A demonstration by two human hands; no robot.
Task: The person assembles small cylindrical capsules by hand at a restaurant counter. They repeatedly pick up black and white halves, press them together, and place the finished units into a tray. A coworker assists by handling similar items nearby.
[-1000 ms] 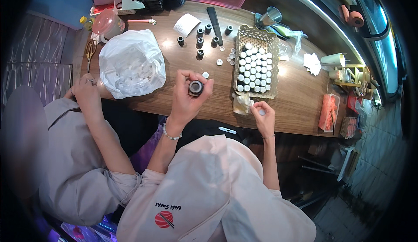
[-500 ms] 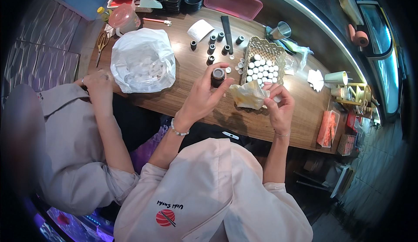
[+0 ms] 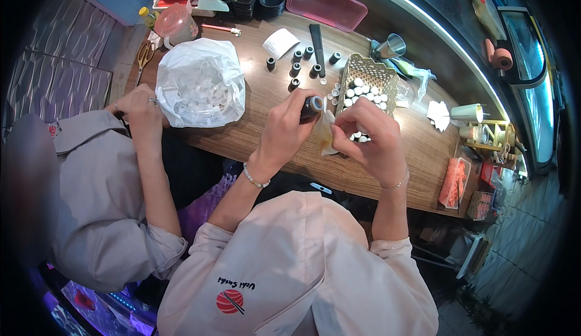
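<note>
The small dark bottle [image 3: 308,111] was in the person's left hand [image 3: 284,125], raised above the near side of the tabletop [image 3: 417,160], tilted so that its uncapped mouth faced up and to the right. The fingers of that hand were wrapped round the bottle's body, thumb on the near side. A yellow-stained white cloth [image 3: 325,137] hung just beside the mouth, its edge pinched in the right hand [image 3: 371,142], whose thumb and forefinger were drawn together; the other fingers curled in, and whether they enclosed anything could not be told. Behind the right hand stood a golden openwork basket [image 3: 370,64] holding a cluster of white-capped bottles [image 3: 376,99], partly covered by the knuckles. Loose white caps [image 3: 330,97] lay between the basket and the left hand. Farther back, seven dark uncapped bottles [image 3: 296,68] stood upright, spread around the near part of a black strip [image 3: 316,39], with a sheet of white paper [image 3: 280,42] close by. To the left sat an open white plastic bag [image 3: 172,115] filled with small pale pieces, and a co-worker's forearm [image 3: 156,185] reached up next to it. Scissors [image 3: 143,59] lay beyond the bag, near a pink-lidded pitcher [image 3: 176,24].
</note>
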